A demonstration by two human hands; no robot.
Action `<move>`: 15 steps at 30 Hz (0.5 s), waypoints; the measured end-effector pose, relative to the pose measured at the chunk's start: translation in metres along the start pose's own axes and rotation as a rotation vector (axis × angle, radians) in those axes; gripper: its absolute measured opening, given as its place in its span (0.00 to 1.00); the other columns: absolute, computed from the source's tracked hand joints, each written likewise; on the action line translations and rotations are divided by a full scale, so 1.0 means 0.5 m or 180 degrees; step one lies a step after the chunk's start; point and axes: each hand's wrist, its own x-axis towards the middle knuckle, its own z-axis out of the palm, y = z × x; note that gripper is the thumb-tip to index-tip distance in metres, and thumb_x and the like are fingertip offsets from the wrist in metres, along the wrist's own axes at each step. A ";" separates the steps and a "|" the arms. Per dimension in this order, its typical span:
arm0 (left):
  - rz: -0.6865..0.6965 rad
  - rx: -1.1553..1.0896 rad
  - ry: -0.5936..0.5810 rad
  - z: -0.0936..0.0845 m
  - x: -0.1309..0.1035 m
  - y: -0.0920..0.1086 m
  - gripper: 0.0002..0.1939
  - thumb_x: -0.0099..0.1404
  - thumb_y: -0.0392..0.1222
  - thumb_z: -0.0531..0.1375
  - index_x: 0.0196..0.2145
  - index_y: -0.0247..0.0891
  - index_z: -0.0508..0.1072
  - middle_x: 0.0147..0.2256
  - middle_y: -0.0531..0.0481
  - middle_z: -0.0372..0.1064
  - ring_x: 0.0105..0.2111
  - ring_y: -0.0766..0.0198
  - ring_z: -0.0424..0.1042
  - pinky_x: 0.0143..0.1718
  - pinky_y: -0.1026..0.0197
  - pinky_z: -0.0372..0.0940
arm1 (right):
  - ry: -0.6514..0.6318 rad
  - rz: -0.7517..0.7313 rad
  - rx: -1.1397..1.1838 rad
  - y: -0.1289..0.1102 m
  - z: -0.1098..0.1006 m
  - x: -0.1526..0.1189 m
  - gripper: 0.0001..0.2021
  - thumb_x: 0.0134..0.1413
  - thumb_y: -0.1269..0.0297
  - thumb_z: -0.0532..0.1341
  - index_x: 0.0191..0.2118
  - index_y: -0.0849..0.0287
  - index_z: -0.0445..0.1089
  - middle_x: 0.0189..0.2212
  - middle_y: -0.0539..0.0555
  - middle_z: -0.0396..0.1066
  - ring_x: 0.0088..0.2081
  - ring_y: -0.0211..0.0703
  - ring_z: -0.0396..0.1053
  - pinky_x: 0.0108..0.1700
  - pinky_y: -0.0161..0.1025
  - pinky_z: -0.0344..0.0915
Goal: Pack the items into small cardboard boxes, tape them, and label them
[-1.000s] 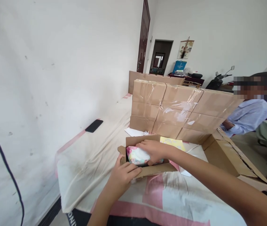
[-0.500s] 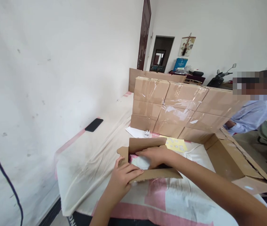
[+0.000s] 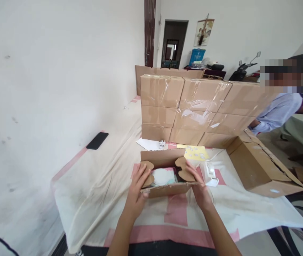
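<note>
A small cardboard box [image 3: 164, 192] stands with its top open on the cloth-covered table. Inside it lies a white, rounded item [image 3: 163, 176] with some pink and green around it. My left hand [image 3: 138, 185] grips the box's left end, fingers over the left side flap. At the right end, my right hand [image 3: 200, 183] holds the box, its fingers on the right side flap. Both side flaps are bent inward, while the long front and back flaps stand outward. Just right of my right hand is a white tape dispenser [image 3: 209, 173].
Taped cardboard boxes [image 3: 191, 110] form a wall behind, with a larger open carton [image 3: 260, 170] at the right. A black phone [image 3: 97, 140] lies at the left. A yellow sheet [image 3: 196, 153] and crumpled wrap [image 3: 162, 144] lie behind the box. A person [image 3: 279, 110] is beyond the boxes.
My right hand has come out of the box and now holds its right end, where the flap is folded in. The left flap is also bent inward. The view has shifted, uncovering the tape dispenser.
</note>
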 end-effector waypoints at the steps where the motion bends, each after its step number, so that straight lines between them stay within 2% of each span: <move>1: -0.0167 -0.0101 0.0164 0.003 0.003 0.000 0.35 0.73 0.68 0.46 0.64 0.45 0.71 0.67 0.38 0.63 0.72 0.43 0.51 0.70 0.34 0.51 | 0.0205 0.0104 -0.0153 0.001 0.010 -0.003 0.38 0.61 0.32 0.53 0.71 0.44 0.56 0.76 0.54 0.42 0.75 0.63 0.44 0.70 0.66 0.53; 3: -0.0661 -0.0385 0.0555 0.009 0.006 0.003 0.27 0.76 0.58 0.49 0.63 0.45 0.71 0.61 0.41 0.71 0.70 0.48 0.58 0.71 0.38 0.51 | 0.0538 0.0339 -0.0449 -0.004 0.025 0.002 0.47 0.59 0.40 0.62 0.76 0.43 0.38 0.77 0.57 0.36 0.73 0.64 0.49 0.68 0.65 0.56; 5: -0.1046 -0.0686 0.0807 0.016 0.008 0.008 0.26 0.76 0.52 0.54 0.68 0.45 0.65 0.61 0.42 0.71 0.68 0.52 0.61 0.71 0.43 0.53 | 0.0574 0.0480 -0.0423 -0.015 0.034 0.011 0.51 0.59 0.43 0.63 0.77 0.44 0.31 0.77 0.60 0.34 0.69 0.62 0.56 0.65 0.62 0.62; 7: -0.1148 -0.0942 0.0895 0.021 0.010 0.013 0.29 0.75 0.51 0.56 0.70 0.44 0.61 0.64 0.41 0.67 0.69 0.54 0.60 0.72 0.48 0.53 | 0.0476 0.0523 -0.0247 -0.024 0.039 0.016 0.48 0.60 0.47 0.62 0.77 0.45 0.33 0.77 0.59 0.37 0.70 0.59 0.56 0.67 0.60 0.60; 11: -0.1194 -0.1098 0.0913 0.025 0.012 0.017 0.28 0.74 0.51 0.56 0.68 0.44 0.64 0.69 0.45 0.58 0.71 0.55 0.55 0.72 0.54 0.51 | 0.0495 0.0619 0.0076 -0.030 0.051 0.011 0.42 0.59 0.52 0.61 0.75 0.49 0.46 0.75 0.54 0.46 0.75 0.54 0.43 0.75 0.57 0.43; 15: -0.1486 -0.1324 0.0952 0.027 0.014 0.015 0.28 0.74 0.48 0.56 0.69 0.47 0.63 0.72 0.52 0.54 0.73 0.57 0.50 0.73 0.57 0.48 | 0.0561 0.0682 0.0343 -0.029 0.057 0.007 0.39 0.56 0.56 0.60 0.73 0.46 0.54 0.74 0.47 0.50 0.76 0.51 0.41 0.76 0.53 0.41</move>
